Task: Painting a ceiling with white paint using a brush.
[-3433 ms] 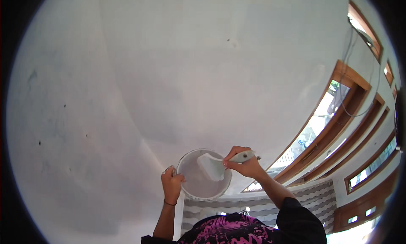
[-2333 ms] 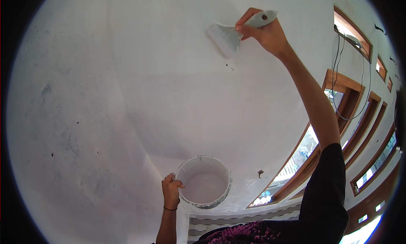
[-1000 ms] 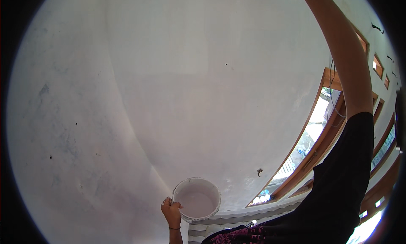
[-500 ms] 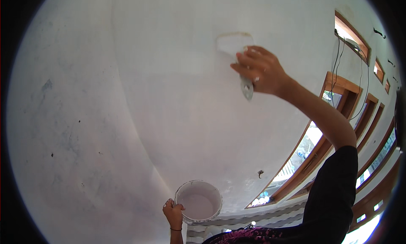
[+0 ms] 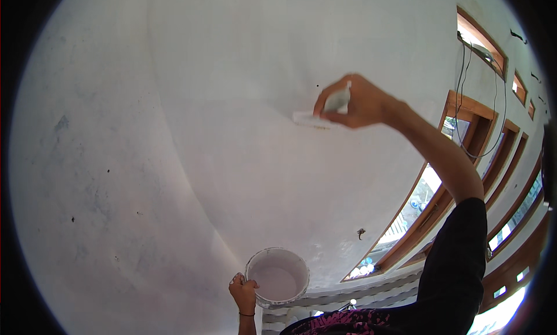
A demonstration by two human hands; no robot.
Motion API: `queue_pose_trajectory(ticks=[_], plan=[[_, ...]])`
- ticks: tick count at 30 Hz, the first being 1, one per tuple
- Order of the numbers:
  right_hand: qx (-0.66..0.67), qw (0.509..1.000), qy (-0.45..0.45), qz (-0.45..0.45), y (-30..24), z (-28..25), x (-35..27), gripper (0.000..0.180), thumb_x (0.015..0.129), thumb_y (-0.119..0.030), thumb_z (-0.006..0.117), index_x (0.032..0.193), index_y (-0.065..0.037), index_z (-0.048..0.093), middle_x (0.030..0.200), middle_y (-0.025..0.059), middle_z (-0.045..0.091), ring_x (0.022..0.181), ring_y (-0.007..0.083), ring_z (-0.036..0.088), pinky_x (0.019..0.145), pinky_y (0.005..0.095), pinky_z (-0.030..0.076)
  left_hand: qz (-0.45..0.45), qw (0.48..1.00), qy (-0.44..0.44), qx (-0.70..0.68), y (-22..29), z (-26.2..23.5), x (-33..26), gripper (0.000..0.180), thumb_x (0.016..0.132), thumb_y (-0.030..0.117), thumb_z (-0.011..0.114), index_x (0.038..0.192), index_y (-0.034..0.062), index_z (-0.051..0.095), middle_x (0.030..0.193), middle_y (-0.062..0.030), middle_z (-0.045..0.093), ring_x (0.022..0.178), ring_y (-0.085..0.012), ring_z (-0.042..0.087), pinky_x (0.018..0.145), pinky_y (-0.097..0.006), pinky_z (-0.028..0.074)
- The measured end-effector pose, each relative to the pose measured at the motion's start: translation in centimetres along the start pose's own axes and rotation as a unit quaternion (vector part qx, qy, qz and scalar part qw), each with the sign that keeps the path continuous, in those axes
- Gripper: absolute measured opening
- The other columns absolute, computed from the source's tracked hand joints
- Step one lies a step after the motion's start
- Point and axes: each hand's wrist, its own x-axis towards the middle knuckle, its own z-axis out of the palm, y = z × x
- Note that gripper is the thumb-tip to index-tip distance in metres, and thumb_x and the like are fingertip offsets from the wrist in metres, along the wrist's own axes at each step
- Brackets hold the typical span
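Note:
My right hand is raised before the pale wall, fingers closed round a wide flat paintbrush. The brush head points down and sits close to the wall; whether it touches, I cannot tell. Part of its light handle shows between my thumb and fingers. At the lower middle my left hand grips the rim of a round bucket. Whitish paint lies inside the bucket. A dark band circles my left wrist.
Wood-framed windows run along the right side, with loose cables hanging by them. A wall corner curves down at the left. A small dark fitting sticks out of the wall low on the right.
My right hand has turned over, and the brush head has swung from pointing up to pointing down, lower on the wall. The bucket and my left hand have shifted slightly right.

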Motion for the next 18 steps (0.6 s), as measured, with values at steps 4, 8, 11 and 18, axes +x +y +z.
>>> queue_pose_trajectory(ticks=[4, 8, 11, 18], plan=[[-0.049, 0.998, 0.032, -0.021, 1.3, -5.3, 3.4, 0.015, 0.079, -0.007, 0.078, 0.092, -0.004, 0.071, 0.085, 0.0054, 0.071, 0.082, 0.0151, 0.066, 0.074, 0.0298, 0.053, -0.001, 1.000, 0.001, 0.018, 0.5, 0.1, 0.0, 0.037, 0.050, -0.001, 0.060, 0.066, 0.0027, 0.026, 0.068, -0.0011, 0.025, 0.063, -0.0142, 0.028, 0.054, -0.032, 0.028], [-0.291, 0.909, 0.269, 0.132, -1.1, -11.5, 8.6, 0.023, 0.083, -0.013, 0.073, 0.104, -0.002, 0.071, 0.100, 0.0114, 0.071, 0.096, 0.0235, 0.066, 0.091, 0.0374, 0.052, -0.015, 1.000, 0.011, -0.001, 0.8, -0.6, -0.3, 0.037, 0.050, -0.001, 0.060, 0.066, 0.0027, 0.026, 0.067, -0.0010, 0.025, 0.062, -0.0142, 0.028, 0.054, -0.033, 0.028], [-0.142, 0.954, 0.259, 0.049, -2.8, -19.1, 9.3, 0.022, 0.083, -0.017, 0.074, 0.100, -0.002, 0.073, 0.096, 0.0111, 0.073, 0.091, 0.0221, 0.068, 0.087, 0.0376, 0.053, 0.003, 1.000, -0.004, 0.011, 0.3, 0.4, -0.2, 0.038, 0.050, 0.000, 0.059, 0.066, 0.0030, 0.025, 0.066, -0.0009, 0.025, 0.062, -0.0141, 0.028, 0.053, -0.033, 0.027], [-0.365, 0.824, 0.432, -0.034, -3.4, -22.8, 12.7, 0.016, 0.089, -0.016, 0.064, 0.098, -0.006, 0.074, 0.100, 0.0125, 0.073, 0.092, 0.0266, 0.069, 0.086, 0.0395, 0.054, 0.018, 1.000, 0.004, 0.013, -0.3, 0.5, -0.7, 0.039, 0.049, -0.001, 0.060, 0.065, 0.0029, 0.025, 0.065, -0.0007, 0.025, 0.061, -0.0136, 0.027, 0.052, -0.033, 0.025]])
